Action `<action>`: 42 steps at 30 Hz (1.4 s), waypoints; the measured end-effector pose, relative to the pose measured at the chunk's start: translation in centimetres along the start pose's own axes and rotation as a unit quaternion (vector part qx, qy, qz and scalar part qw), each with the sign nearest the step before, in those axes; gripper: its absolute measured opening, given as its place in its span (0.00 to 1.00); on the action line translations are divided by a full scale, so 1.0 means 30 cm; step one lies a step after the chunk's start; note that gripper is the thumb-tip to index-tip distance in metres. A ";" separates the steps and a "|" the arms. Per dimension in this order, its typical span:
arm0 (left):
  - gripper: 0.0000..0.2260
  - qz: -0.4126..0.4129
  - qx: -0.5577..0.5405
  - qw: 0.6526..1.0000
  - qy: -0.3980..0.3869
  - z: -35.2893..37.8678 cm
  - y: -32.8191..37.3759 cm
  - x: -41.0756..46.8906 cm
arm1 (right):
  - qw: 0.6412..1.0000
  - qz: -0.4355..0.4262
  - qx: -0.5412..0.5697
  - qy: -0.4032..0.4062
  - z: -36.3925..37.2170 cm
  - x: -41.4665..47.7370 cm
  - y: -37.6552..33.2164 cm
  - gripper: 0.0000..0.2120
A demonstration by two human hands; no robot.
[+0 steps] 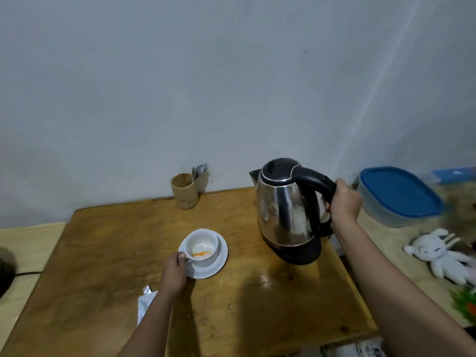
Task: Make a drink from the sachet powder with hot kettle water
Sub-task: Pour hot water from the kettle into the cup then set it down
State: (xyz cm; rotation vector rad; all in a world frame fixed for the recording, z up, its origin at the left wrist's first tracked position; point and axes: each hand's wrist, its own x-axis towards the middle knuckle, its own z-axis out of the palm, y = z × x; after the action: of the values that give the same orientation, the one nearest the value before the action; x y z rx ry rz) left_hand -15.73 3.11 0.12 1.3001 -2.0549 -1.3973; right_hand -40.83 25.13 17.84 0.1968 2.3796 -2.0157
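Observation:
A white cup (203,247) stands on a white saucer (219,261) near the middle of the wooden table (103,253). Orange powder lies in the bottom of the cup. My left hand (175,273) pinches the cup's handle at its left side. A steel kettle (286,210) with a black lid and handle sits on its black base at the right. My right hand (343,202) is closed around the kettle's handle. A silver sachet (145,302) lies on the table beside my left forearm, partly hidden by it.
A wooden holder (184,191) with a spoon and fork stands by the wall. A blue-lidded plastic box (396,197) and a white plush toy (443,256) lie on the right-hand table. A black cable (25,273) runs at the left edge.

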 end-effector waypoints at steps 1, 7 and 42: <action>0.10 -0.002 0.005 1.000 0.004 -0.004 0.007 -0.003 | 1.000 -0.006 -0.013 -0.010 0.016 -0.010 -0.004 0.17; 0.07 -0.017 0.036 0.999 -0.005 -0.013 0.018 0.014 | 0.990 -0.019 -0.125 -0.057 0.093 -0.084 0.002 0.20; 0.09 0.013 0.077 0.994 -0.071 -0.080 0.009 0.055 | 0.841 -0.290 -0.408 -0.204 0.313 -0.332 -0.080 0.21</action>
State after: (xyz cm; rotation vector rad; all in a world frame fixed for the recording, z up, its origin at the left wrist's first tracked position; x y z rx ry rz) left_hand -15.07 0.44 1.12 1.2614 -2.3063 -1.3791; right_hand -31.83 14.67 19.56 -0.9521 2.8895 -0.7746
